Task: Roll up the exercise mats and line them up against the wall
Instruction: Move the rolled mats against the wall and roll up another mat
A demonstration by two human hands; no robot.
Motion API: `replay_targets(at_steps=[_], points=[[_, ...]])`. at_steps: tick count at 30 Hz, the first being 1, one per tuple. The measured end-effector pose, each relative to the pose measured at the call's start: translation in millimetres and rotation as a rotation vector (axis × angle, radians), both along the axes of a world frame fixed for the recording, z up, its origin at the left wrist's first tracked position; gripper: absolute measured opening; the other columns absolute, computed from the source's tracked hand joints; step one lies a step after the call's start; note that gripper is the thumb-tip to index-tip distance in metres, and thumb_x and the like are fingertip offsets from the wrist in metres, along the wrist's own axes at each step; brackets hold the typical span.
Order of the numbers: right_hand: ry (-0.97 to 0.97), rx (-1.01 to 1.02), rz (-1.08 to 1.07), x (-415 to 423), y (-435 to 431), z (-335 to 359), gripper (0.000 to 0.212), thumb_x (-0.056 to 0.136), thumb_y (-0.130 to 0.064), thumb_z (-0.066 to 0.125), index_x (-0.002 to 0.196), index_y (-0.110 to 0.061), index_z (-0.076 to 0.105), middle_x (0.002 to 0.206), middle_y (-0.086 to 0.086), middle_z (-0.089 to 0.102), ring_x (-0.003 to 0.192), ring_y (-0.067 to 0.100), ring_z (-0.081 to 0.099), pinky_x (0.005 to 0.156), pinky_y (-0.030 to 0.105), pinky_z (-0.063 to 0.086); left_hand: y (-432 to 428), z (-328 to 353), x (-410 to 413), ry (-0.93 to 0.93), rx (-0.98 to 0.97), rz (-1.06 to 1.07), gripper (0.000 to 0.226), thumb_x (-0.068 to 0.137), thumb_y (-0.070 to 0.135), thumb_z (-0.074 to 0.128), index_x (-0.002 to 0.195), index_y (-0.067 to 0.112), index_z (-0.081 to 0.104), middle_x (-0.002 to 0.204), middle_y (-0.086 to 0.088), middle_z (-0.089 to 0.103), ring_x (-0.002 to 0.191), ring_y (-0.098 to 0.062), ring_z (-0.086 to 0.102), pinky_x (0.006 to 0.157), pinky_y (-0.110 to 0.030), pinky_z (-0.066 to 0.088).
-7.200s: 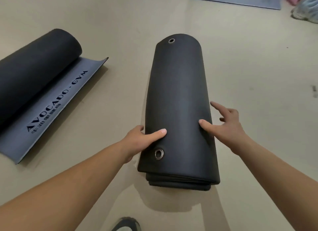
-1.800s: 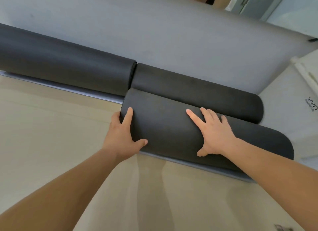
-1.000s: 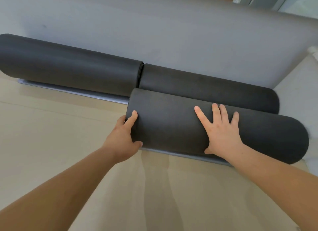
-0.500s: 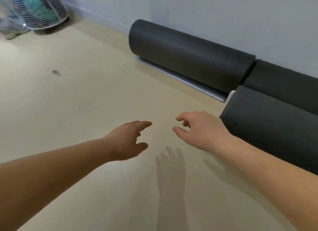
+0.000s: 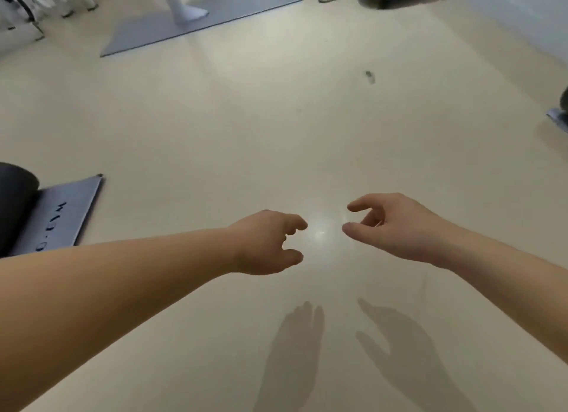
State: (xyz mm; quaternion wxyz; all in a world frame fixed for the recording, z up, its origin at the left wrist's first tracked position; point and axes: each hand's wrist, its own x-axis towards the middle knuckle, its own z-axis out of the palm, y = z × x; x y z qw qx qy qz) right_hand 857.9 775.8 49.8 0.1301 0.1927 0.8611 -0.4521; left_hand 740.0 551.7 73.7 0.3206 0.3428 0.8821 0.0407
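Half-rolled mat point(image 5: 46, 208): dark roll, grey printed flap flat.

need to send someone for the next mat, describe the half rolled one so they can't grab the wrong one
Start from the beige floor and look to its left edge, level with the left hand. The half rolled mat lies there: a dark roll with a grey flap bearing dark lettering. The other grey mat, far across the floor, lies fully flat with someone standing on it.
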Motion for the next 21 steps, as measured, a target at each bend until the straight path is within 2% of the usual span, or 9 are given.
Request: replay_targets(at_steps=[4, 8, 11, 13, 15, 18, 21], points=[[-0.074, 0.079, 0.123, -53.6, -90.9, 4.9, 0.044, 0.09, -0.054, 0.071, 0.13, -0.038, 0.062, 0.099, -0.016, 0.071, 0.088, 0.01, 0.071, 0.07, 0.027, 0.05, -105.2, -16.7, -39.5, -0.076, 0.026, 0.107, 0.059, 0.098, 0.043, 0.067, 0.152, 0.031, 0.047, 0.145, 0.01, 0.056, 0.125, -0.01, 0.06, 0.108, -0.034, 0.049], [-0.207, 0.35, 0.472, -116.7, -191.8, 19.6, 0.053, 0.091, -0.061, 0.064, 0.14, -0.048, 0.051, 0.107, -0.027, 0.065, 0.097, -0.003, 0.065, 0.088, 0.027, 0.053, -219.8, -38.2, -86.9, -0.119, 0.04, 0.167, 0.054, 0.098, 0.044, 0.066, 0.148, 0.031, 0.052, 0.141, 0.01, 0.058, 0.122, -0.012, 0.062, 0.107, -0.036, 0.05], [-0.215, 0.59, 0.705, -172.2, -293.6, 35.9, 0.054, 0.094, -0.066, 0.057, 0.144, -0.053, 0.043, 0.114, -0.028, 0.06, 0.105, 0.0, 0.06, 0.093, 0.028, 0.05, -308.4, -48.1, -115.9, -0.153, 0.111, 0.288, 0.05, 0.098, 0.044, 0.067, 0.145, 0.029, 0.056, 0.136, 0.009, 0.061, 0.116, -0.012, 0.064, 0.106, -0.034, 0.051], [-0.161, 0.652, 0.771, -209.8, -364.5, 38.4, 0.053, 0.095, -0.066, 0.053, 0.146, -0.052, 0.043, 0.118, -0.025, 0.06, 0.104, 0.003, 0.056, 0.093, 0.031, 0.049, -367.1, -53.9, -131.8, -0.153, 0.173, 0.405, 0.05, 0.098, 0.043, 0.068, 0.145, 0.029, 0.056, 0.135, 0.008, 0.062, 0.114, -0.011, 0.065, 0.105, -0.032, 0.051], [-0.128, 0.641, 0.811, -244.6, -433.5, 34.5, 0.053, 0.096, -0.064, 0.054, 0.145, -0.048, 0.045, 0.119, -0.023, 0.063, 0.1, 0.005, 0.054, 0.093, 0.034, 0.051, -426.0, -57.7, -140.5, -0.142, 0.232, 0.549, 0.051, 0.098, 0.043, 0.067, 0.145, 0.029, 0.055, 0.134, 0.008, 0.062, 0.113, -0.01, 0.064, 0.101, -0.029, 0.05], [-0.106, 0.536, 0.805, -289.1, -522.2, 20.1, 0.052, 0.095, -0.061, 0.058, 0.143, -0.041, 0.051, 0.114, -0.019, 0.067, 0.105, 0.008, 0.061, 0.096, 0.038, 0.053, -502.9, -62.4, -151.2, -0.1, 0.277, 0.695, 0.051, 0.098, 0.043, 0.066, 0.146, 0.031, 0.054, 0.133, 0.01, 0.062, 0.114, -0.009, 0.063, 0.098, -0.029, 0.05], [-0.059, 0.39, 0.77, -318.8, -591.4, 1.7, 0.051, 0.094, -0.055, 0.064, 0.14, -0.033, 0.058, 0.113, -0.013, 0.069, 0.1, 0.011, 0.065, 0.091, 0.035, 0.054, -558.8, -67.8, -161.5, -0.064, 0.299, 0.801, 0.051, 0.097, 0.042, 0.066, 0.146, 0.032, 0.053, 0.133, 0.01, 0.062, 0.114, -0.01, 0.064, 0.098, -0.029, 0.05]])
